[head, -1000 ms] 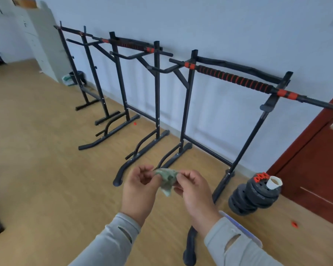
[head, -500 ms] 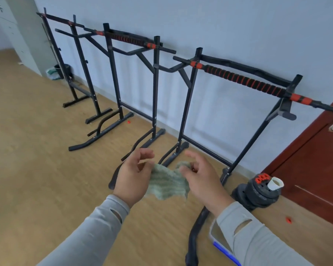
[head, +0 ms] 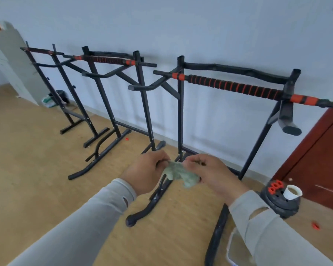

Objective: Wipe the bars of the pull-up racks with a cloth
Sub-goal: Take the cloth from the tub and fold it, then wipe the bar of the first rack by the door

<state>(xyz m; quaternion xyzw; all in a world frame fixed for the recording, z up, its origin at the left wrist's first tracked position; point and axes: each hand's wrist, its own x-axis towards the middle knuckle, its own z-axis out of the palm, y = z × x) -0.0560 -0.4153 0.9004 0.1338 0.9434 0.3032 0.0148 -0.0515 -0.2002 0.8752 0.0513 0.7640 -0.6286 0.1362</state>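
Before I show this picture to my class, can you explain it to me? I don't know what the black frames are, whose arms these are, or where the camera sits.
There is no machine here. The camera is worn on a person's head and looks forward and down, so the two grey-sleeved arms are that person's own. The left hand and right hand both pinch a small green cloth, held in the air between them, touching nothing else. The black frames along the wall are pull-up racks. The nearest rack has a top bar wrapped in black and orange grip. A second rack and a third rack stand further left. On the wooden floor at the right sits a stack of weight plates with a paper cup on top. A red-brown door is beside it.
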